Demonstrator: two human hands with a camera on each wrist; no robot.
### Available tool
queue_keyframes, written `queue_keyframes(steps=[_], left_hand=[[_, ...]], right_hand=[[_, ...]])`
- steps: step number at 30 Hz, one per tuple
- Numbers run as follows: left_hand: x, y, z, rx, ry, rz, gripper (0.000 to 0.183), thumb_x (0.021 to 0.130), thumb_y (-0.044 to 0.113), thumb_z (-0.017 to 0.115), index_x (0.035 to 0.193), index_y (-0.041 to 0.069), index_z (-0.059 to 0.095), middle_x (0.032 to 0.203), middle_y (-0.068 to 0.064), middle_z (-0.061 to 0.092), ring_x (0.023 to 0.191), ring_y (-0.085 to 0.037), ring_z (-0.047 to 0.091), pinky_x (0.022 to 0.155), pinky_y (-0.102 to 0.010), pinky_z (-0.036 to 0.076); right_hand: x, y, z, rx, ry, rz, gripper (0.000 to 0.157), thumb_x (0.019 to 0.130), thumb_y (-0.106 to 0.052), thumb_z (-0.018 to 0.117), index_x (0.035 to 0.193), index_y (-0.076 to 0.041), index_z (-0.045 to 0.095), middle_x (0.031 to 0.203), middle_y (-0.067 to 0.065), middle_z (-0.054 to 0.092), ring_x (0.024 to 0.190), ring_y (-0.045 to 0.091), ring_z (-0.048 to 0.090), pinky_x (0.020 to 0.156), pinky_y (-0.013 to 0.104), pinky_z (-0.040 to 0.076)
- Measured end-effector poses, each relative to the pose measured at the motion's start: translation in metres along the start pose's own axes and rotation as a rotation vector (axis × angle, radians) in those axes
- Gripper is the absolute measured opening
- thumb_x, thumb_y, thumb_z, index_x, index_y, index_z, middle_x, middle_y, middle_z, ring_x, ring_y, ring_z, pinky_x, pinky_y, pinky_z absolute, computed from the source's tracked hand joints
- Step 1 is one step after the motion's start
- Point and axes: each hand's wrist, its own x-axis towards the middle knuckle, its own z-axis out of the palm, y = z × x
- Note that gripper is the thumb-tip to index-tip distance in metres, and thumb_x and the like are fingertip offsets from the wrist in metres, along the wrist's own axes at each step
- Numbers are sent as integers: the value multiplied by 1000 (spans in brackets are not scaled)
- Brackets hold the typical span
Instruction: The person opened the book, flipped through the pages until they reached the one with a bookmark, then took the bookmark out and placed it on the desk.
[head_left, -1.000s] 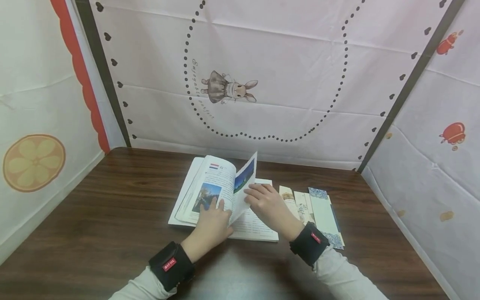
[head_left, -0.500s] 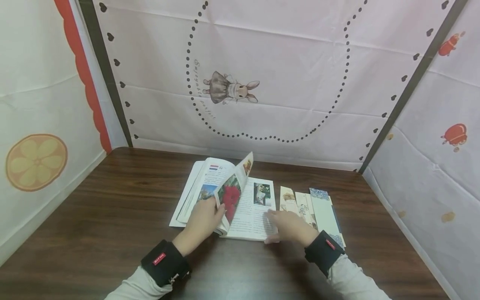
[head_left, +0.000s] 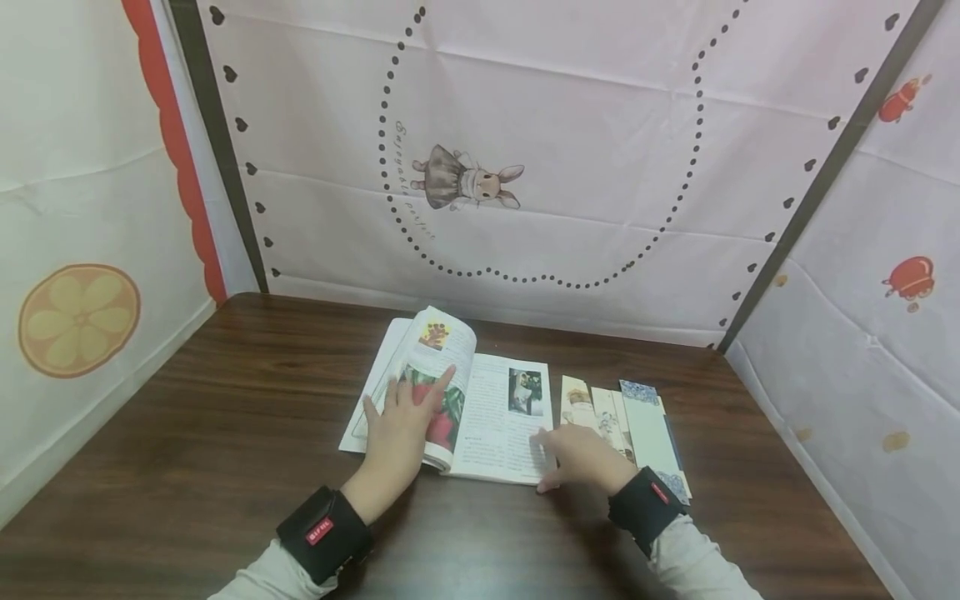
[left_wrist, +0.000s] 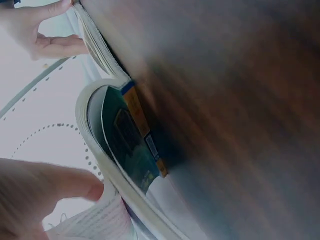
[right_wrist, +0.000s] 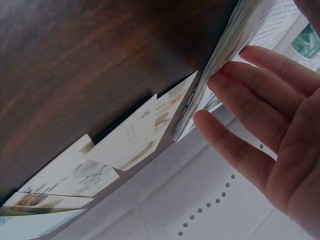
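An open book (head_left: 491, 437) lies on the table, its left-hand pages bowed up from the spine. My left hand (head_left: 396, 433) rests with spread fingers on the left page, over a red flower picture (head_left: 442, 425). At the book's right edge is my right hand (head_left: 588, 457), a finger on the page and the thumb near the lower corner. Its fingers (right_wrist: 250, 100) look nearly straight against the page edges in the right wrist view. From the left wrist, the book's green cover (left_wrist: 120, 130) and orange-and-blue spine (left_wrist: 137, 112) show below the curled pages.
Right of the book lie several printed paper strips, among them a blue-bordered one (head_left: 651, 429) and a cream one (head_left: 576, 396), partly behind the right hand. The brown wooden table (head_left: 225, 400) is enclosed by white printed cloth walls (head_left: 585, 167).
A page with the flower picture has turned over from right to left. The left hand has flattened onto it; the right hand has left that page for the book's right edge.
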Motion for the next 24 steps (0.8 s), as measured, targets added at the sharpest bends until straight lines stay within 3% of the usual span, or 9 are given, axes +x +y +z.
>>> queue_keyframes(steps=[3, 5, 8, 11, 16, 19, 22, 24], left_hand=[[1, -4, -1, 35, -11, 104, 75, 78, -1, 71, 139, 33, 45, 149, -21, 31, 139, -47, 22, 101, -76, 15], [2, -7, -2, 56, -71, 226, 65, 77, -1, 70, 133, 28, 54, 152, -15, 32, 141, -42, 24, 106, -71, 18], [3, -8, -4, 13, -236, 342, 47, 81, -1, 66, 124, 18, 62, 144, -14, 45, 136, -37, 36, 104, -62, 33], [4, -6, -5, -80, -364, 330, 36, 85, -1, 61, 119, 8, 64, 138, -19, 51, 132, -38, 43, 99, -58, 41], [5, -5, -5, -146, -331, 318, 35, 88, 9, 62, 121, -2, 60, 132, -22, 55, 127, -39, 48, 102, -51, 41], [5, -5, -5, -137, -328, 317, 42, 91, 17, 60, 125, -5, 55, 133, -23, 53, 128, -39, 46, 103, -51, 40], [5, -5, -4, -138, -337, 305, 44, 90, 20, 61, 125, -6, 55, 134, -23, 53, 128, -40, 46, 102, -53, 41], [6, -3, -4, -142, -343, 289, 47, 89, 24, 64, 125, -5, 56, 133, -23, 53, 128, -40, 46, 102, -53, 41]], right_hand=[[1, 0, 1, 13, -6, -2, 61, 64, -35, 85, 115, -7, 65, 82, 1, 67, 65, 11, 46, 60, 25, 37], [2, 0, 0, 23, -6, -9, 61, 64, -34, 85, 114, -6, 66, 79, 1, 66, 64, 11, 45, 60, 26, 37], [2, 1, 0, 43, -7, -19, 60, 65, -34, 84, 115, -6, 66, 78, 1, 65, 65, 12, 45, 60, 26, 37], [0, 4, 0, 72, -1, -37, 57, 67, -32, 83, 115, -6, 66, 85, 3, 68, 70, 13, 51, 64, 28, 42], [-3, 8, -1, 56, 57, -116, 32, 74, -16, 78, 104, -7, 70, 95, 4, 72, 82, 17, 62, 76, 32, 51], [1, 6, -3, -40, 122, -184, 14, 77, -5, 72, 90, -9, 72, 79, 1, 71, 68, 13, 61, 66, 27, 51], [7, 2, -5, -188, 215, -241, 12, 75, -2, 71, 78, -13, 71, 65, -4, 67, 53, 6, 50, 54, 21, 43], [11, 0, -8, -266, 283, -250, 14, 73, -3, 72, 74, -16, 69, 61, -6, 65, 50, 5, 47, 54, 21, 41]])
